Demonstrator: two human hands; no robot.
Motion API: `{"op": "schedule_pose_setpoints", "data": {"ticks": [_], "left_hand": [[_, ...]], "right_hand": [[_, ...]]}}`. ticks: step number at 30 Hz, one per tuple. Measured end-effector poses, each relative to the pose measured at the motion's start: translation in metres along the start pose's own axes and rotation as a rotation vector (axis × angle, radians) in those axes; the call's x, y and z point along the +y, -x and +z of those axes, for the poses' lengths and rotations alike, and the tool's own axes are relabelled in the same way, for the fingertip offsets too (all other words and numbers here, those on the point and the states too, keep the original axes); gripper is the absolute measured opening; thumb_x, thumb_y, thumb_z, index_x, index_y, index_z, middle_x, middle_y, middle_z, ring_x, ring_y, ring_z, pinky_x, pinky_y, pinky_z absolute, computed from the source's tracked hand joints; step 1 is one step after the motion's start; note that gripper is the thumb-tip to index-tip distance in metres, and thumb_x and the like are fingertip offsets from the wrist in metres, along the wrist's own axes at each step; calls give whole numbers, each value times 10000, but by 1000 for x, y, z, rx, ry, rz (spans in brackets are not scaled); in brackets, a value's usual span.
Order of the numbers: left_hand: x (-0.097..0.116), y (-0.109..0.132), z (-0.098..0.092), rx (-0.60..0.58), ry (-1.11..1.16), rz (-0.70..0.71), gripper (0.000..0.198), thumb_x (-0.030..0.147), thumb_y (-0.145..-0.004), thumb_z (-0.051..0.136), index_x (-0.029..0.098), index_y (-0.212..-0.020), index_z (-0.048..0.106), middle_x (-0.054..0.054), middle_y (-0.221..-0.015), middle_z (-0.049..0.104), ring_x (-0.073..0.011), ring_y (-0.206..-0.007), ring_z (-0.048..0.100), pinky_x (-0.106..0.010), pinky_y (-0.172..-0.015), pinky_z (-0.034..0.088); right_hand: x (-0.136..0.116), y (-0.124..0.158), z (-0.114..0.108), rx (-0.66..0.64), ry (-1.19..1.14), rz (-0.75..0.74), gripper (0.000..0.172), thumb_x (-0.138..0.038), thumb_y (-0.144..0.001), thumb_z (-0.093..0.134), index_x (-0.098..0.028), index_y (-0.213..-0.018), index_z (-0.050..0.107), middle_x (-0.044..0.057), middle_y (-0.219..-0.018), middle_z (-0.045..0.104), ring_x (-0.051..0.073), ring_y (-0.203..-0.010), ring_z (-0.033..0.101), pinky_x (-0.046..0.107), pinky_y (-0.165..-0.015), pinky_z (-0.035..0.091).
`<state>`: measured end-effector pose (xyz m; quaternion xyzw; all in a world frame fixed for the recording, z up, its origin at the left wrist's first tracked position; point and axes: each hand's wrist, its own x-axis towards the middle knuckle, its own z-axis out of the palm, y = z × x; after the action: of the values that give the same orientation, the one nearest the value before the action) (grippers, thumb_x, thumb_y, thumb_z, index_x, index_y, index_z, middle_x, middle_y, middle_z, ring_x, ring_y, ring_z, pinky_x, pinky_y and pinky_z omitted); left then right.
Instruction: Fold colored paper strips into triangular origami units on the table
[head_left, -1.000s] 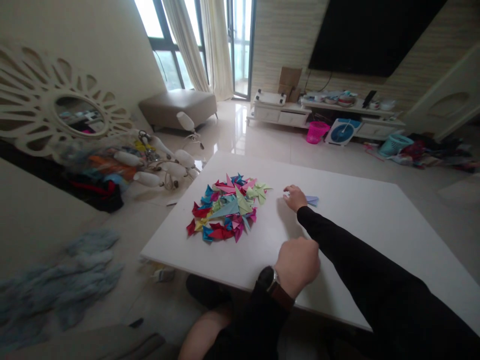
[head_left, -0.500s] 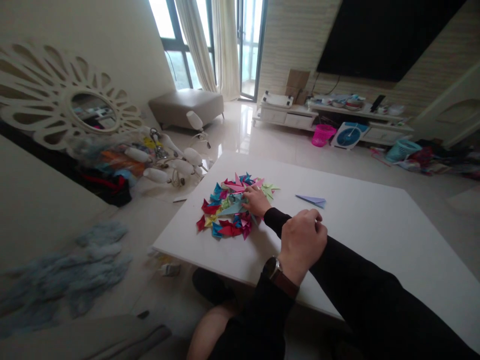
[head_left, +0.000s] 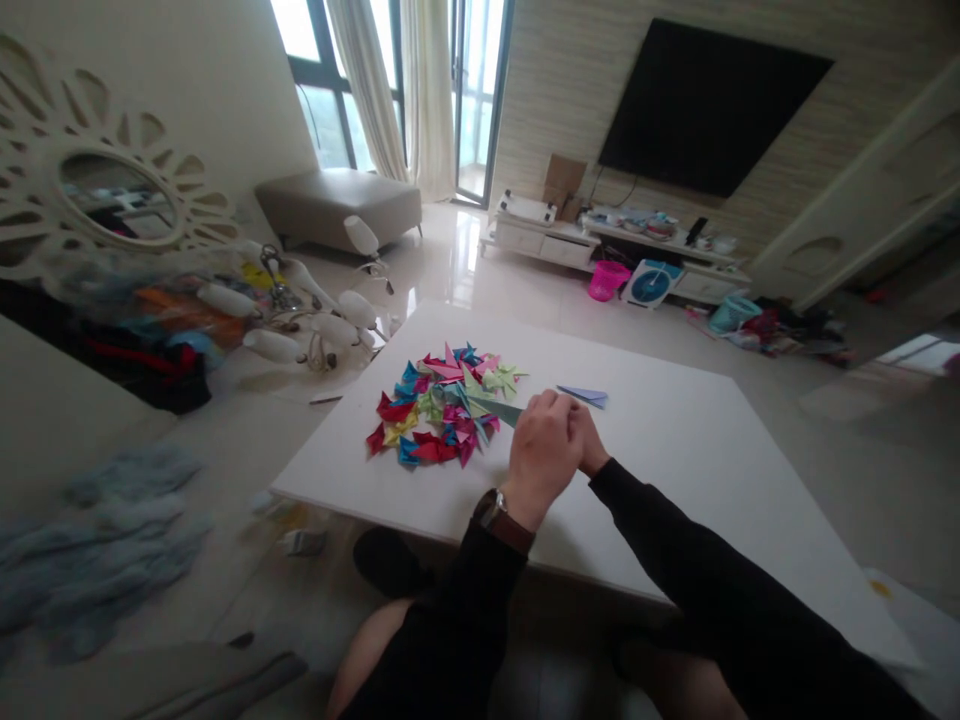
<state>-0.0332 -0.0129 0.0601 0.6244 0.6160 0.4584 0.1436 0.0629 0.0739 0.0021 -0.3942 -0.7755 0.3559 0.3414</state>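
Note:
Both my hands meet above the white table. My left hand, with a watch on the wrist, is closed around the end of a pointed teal piece of folded paper. Partly hidden behind it, my right hand is closed at the same piece; its fingertips do not show. The paper's tip points left, over a pile of colourful origami pieces in red, blue, yellow, pink and green. Just beyond my hands lies a narrow lavender folded paper, flat on the table.
A lamp with several white shades and heaped bags stand on the floor left of the table. Grey fluffy cloth lies at lower left. A TV stand, a pink basket and a blue fan are across the room.
My right hand has drawn back from the origami pile to my left hand, bringing the teal folded paper with it. The view has turned slightly to the right.

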Motion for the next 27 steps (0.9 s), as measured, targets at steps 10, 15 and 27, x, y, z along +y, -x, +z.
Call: {"op": "schedule_pose_setpoints", "data": {"ticks": [10, 15, 27], "left_hand": [[3, 21, 45, -433, 13, 163, 171, 230, -956, 533, 187, -867, 673, -44, -862, 684, -190, -834, 622, -309, -770, 457], [13, 16, 63, -462, 100, 164, 167, 205, -940, 524, 188, -822, 641, -28, -819, 653, -172, -789, 587, -289, -704, 411], [19, 10, 83, -458, 135, 137, 159, 219, -942, 519, 178, -844, 637, -36, -847, 654, -169, -793, 578, -281, -707, 408]], "right_hand": [[4, 119, -90, 242, -143, 162, 212, -408, -791, 790, -210, -855, 749, 44, -811, 736, 195, -733, 656, 335, -695, 525], [17, 124, -110, 296, -303, 213, 251, -419, -758, 813, -198, -843, 731, 33, -759, 715, 173, -683, 646, 318, -656, 529], [33, 121, -158, 268, -253, 304, 238, -423, -809, 716, -192, -848, 673, 38, -807, 701, 176, -744, 659, 295, -640, 512]]}}
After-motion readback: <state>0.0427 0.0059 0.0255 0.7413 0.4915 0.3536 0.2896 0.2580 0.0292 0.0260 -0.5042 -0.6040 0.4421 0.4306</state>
